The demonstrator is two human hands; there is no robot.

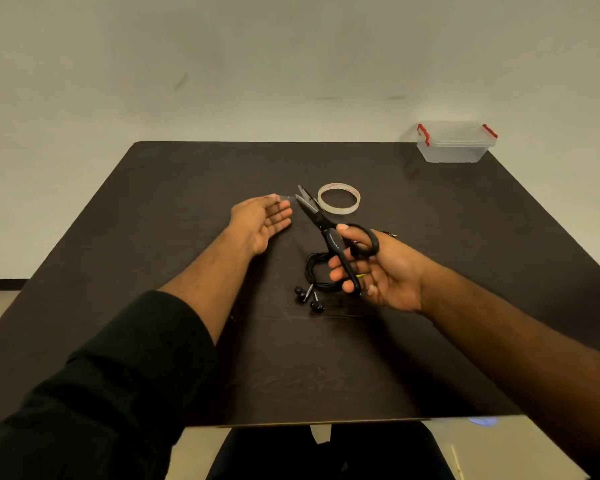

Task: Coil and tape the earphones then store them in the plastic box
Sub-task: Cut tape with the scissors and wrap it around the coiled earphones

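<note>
Already coiled, the black earphones point(314, 275) lie under the right hand point(381, 271) gripping scissors point(321, 225); the left hand point(262, 218) pinches tape point(286, 198); the box point(456, 147) sits lidded beyond.

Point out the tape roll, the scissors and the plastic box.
tape roll point(338, 212), head view: near edge of the ring.
scissors point(311, 211), head view: on the blades, below the tips.
plastic box point(454, 152), head view: clear front wall, under the lid.
</note>
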